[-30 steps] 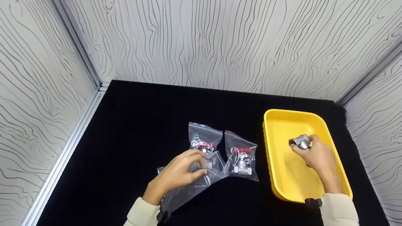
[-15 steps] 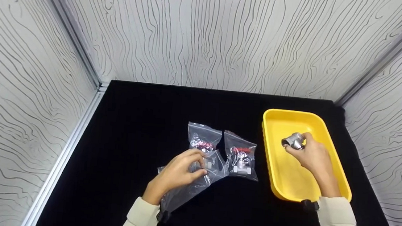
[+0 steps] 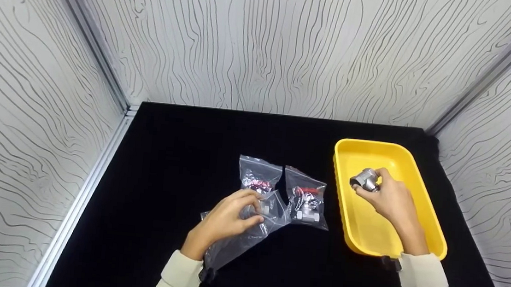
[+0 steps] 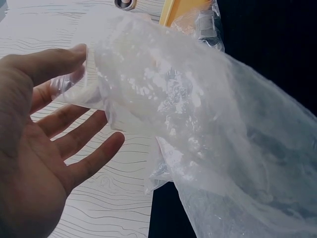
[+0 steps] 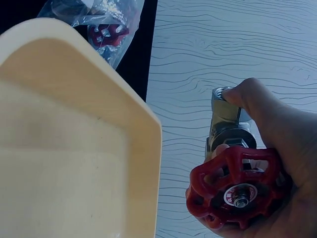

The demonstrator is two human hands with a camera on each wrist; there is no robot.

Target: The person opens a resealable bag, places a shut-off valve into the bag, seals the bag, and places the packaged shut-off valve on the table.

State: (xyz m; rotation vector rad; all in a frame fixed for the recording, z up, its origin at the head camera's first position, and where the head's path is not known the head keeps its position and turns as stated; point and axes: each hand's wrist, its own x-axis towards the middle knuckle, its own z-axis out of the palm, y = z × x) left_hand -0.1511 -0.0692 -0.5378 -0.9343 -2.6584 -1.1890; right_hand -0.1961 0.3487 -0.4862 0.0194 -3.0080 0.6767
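My left hand point(image 3: 226, 217) holds a clear zip-lock bag point(image 4: 198, 109) by its mouth, thumb and index finger at the plastic edge; the other fingers are spread. No contents are plain inside this bag. My right hand point(image 3: 394, 199) grips a metal valve point(image 3: 365, 178) above the yellow tray point(image 3: 374, 235). In the right wrist view, the thumb lies on one end of the valve body, and its red handwheel point(image 5: 237, 186) faces the camera. The palm hides part of the wheel.
Two closed bags, each with a red-handled valve, lie on the black cloth: a right bag point(image 3: 309, 203) and a left bag point(image 3: 259, 174), partly covered by the held one. White patterned walls point(image 3: 264, 47) stand at back and sides.
My right hand has moved left with the valve, within the tray's outline, tilting it slightly. The left hand and the bags have stayed put.
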